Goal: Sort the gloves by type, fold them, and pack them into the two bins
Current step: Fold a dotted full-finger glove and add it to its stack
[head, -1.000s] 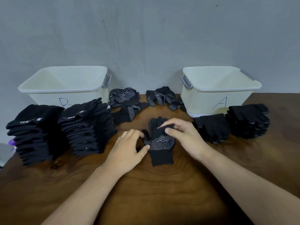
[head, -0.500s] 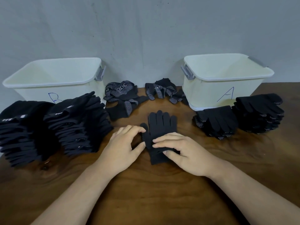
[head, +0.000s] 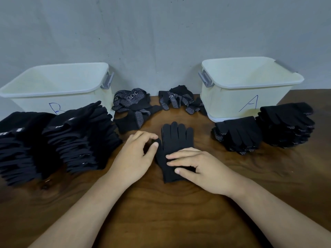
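Here the glove [head: 176, 138] lies flat, partly under the right hand [head: 200, 167].

- Counter [head: 161, 212]: dark wood, set against a grey wall [head: 161, 33].
- Bin B [head: 53, 97]: cream, far left.
- Bin A [head: 232, 102]: cream, far right.
- Loose dotted gloves [head: 132, 104]: two heaps between the bins.
- Left stacks [head: 80, 138]: two tall piles of folded black gloves in front of bin B.
- Right stacks [head: 238, 135]: two lower piles in front of bin A, white dots showing at the edges.
- Centre glove [head: 176, 138]: black, flat, fingers pointing away.
- Right grip [head: 198, 167]: fingers straight, pressing the glove's lower part.
- Left grip [head: 136, 154]: fingers curled, thumb tip at the glove's thumb; a pinch cannot be confirmed.
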